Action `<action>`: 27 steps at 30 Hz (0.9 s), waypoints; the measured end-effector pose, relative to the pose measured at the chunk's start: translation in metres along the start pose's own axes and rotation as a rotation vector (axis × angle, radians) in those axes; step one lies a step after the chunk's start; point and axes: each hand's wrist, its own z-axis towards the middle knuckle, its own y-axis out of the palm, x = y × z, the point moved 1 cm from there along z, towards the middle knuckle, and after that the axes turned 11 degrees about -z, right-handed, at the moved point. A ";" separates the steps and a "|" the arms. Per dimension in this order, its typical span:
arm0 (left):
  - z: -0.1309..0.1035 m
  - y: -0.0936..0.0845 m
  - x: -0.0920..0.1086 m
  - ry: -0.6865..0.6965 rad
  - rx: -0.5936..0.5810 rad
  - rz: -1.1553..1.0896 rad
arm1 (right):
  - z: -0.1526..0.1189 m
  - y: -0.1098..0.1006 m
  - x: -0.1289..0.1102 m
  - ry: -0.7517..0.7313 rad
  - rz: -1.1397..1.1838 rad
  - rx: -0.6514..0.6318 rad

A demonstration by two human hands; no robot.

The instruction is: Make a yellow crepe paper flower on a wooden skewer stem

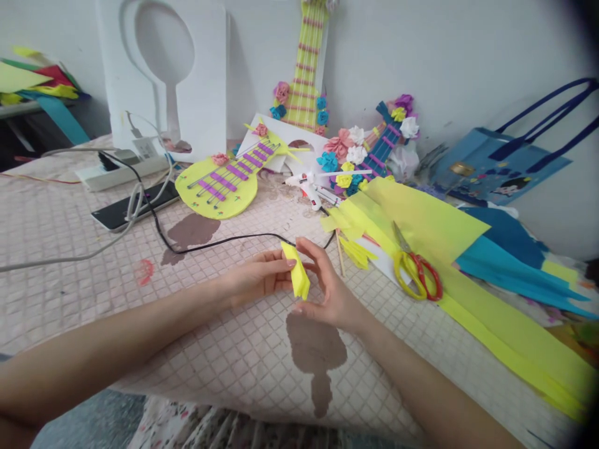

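Observation:
A small folded piece of yellow crepe paper (296, 269) is pinched upright between the thumb and fingers of my left hand (262, 273), above the middle of the table. Close on its right side is my right hand (331, 287), thumb and fingers spread in a loose curve around the paper. Whether a right fingertip touches it I cannot tell. Past my right hand lie more yellow paper scraps (359, 252), a thin wooden stick (340, 252) and scissors (416, 274) with yellow and red handles.
A white glue gun (306, 187) lies behind my hands, its black cord (224, 239) crossing the table. Yellow paper sheets (421, 218) spread on the right near a blue bag (500, 165). A yellow paper guitar (219, 190), a phone (133, 207) and a power strip (121, 171) are leftward.

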 end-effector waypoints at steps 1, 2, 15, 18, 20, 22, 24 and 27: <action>-0.001 0.001 0.000 -0.014 -0.008 -0.004 | 0.000 0.000 -0.001 -0.017 0.017 -0.032; -0.001 0.001 -0.001 -0.025 -0.014 -0.008 | 0.000 0.001 -0.002 -0.032 0.037 -0.060; -0.003 0.003 -0.004 -0.065 -0.092 0.031 | -0.001 0.003 -0.007 -0.043 0.029 -0.095; -0.001 0.002 0.001 0.037 -0.054 0.216 | -0.001 0.003 -0.006 -0.044 0.069 -0.038; -0.001 0.000 0.007 0.197 0.006 0.506 | 0.000 0.003 -0.003 -0.014 0.073 0.030; -0.003 -0.001 0.013 0.426 0.090 0.928 | 0.001 0.002 0.001 0.037 0.027 0.091; -0.006 -0.002 0.017 0.600 0.143 1.325 | 0.003 0.002 0.004 0.066 -0.056 0.129; -0.009 -0.001 0.016 0.662 0.096 1.665 | 0.005 0.001 0.003 0.021 -0.201 0.141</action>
